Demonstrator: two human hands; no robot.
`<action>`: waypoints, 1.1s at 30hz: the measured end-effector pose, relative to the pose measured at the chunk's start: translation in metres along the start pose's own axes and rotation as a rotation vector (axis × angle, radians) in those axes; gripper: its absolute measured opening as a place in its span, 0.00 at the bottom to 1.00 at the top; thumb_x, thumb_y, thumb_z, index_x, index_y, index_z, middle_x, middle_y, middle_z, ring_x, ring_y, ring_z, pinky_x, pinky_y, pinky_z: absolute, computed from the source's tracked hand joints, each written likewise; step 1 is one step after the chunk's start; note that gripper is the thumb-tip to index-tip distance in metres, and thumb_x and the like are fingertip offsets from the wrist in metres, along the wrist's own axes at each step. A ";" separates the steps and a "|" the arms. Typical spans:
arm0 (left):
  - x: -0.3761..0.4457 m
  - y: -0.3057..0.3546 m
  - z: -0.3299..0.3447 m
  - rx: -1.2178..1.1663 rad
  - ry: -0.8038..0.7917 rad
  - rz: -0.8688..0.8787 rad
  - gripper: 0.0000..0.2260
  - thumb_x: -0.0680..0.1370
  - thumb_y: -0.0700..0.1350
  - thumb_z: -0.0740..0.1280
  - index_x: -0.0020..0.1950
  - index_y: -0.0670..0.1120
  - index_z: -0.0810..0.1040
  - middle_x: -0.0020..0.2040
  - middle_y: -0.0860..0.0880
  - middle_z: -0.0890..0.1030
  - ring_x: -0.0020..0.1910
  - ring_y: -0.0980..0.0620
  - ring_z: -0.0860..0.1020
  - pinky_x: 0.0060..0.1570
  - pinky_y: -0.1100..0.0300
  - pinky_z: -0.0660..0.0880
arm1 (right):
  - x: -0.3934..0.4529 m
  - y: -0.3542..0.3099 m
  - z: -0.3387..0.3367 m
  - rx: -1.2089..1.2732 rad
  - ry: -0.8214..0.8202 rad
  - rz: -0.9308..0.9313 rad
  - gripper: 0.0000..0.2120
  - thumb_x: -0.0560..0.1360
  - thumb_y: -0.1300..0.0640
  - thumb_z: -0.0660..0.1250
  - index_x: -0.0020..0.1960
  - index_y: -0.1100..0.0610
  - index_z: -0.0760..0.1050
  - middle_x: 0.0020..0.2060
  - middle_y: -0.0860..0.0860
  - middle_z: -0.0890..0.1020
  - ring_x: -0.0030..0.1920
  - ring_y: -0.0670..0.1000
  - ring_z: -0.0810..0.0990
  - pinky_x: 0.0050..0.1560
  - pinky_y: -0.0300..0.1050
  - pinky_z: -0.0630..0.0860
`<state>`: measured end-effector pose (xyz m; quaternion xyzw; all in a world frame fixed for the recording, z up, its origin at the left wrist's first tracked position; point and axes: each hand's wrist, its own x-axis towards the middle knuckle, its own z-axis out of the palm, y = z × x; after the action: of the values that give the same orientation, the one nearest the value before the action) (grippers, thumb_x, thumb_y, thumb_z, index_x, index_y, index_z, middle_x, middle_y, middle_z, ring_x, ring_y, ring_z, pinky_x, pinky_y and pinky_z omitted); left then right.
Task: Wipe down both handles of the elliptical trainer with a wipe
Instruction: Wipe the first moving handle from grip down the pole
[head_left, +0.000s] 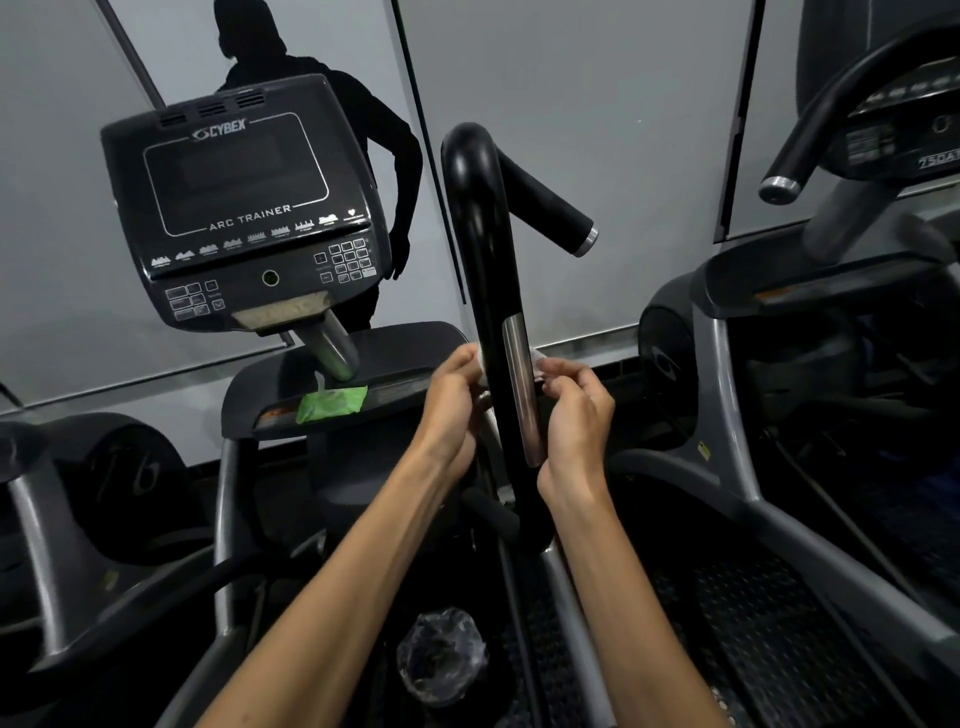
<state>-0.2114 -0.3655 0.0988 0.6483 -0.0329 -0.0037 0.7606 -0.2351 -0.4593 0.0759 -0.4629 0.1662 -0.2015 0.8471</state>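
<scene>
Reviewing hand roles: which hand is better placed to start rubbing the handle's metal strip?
Probably the right hand: it pinches the wipe beside the metal strip; the left hand holds the far side.

You have a glossy black handle (480, 249) with a brushed-metal strip (522, 389), a thin white cloth-like wipe (537, 358), a matt plastic console (244, 218), and a crinkled green plastic packet (332, 404).
</scene>
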 end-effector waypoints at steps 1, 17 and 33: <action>-0.002 -0.004 0.002 0.001 -0.013 -0.040 0.09 0.76 0.41 0.62 0.49 0.40 0.80 0.41 0.48 0.79 0.38 0.53 0.74 0.41 0.58 0.69 | 0.000 -0.001 -0.001 0.002 -0.016 0.014 0.14 0.73 0.67 0.60 0.39 0.53 0.81 0.44 0.53 0.86 0.49 0.54 0.83 0.52 0.48 0.78; -0.011 -0.012 -0.023 0.200 -0.021 -0.025 0.11 0.80 0.41 0.66 0.39 0.47 0.83 0.40 0.46 0.80 0.40 0.52 0.77 0.42 0.61 0.73 | 0.015 -0.005 -0.047 -0.013 -0.455 0.235 0.17 0.77 0.74 0.56 0.53 0.65 0.82 0.43 0.57 0.86 0.41 0.50 0.85 0.44 0.40 0.80; -0.025 -0.016 -0.017 0.258 0.134 0.130 0.09 0.80 0.37 0.66 0.49 0.48 0.83 0.48 0.46 0.85 0.51 0.46 0.82 0.57 0.52 0.78 | -0.008 0.032 -0.050 -0.057 -0.219 -0.173 0.08 0.78 0.66 0.70 0.54 0.57 0.85 0.49 0.54 0.87 0.52 0.50 0.86 0.53 0.39 0.80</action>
<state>-0.2347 -0.3498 0.0791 0.7360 -0.0239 0.0932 0.6701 -0.2595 -0.4751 0.0240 -0.5184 0.0381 -0.2173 0.8262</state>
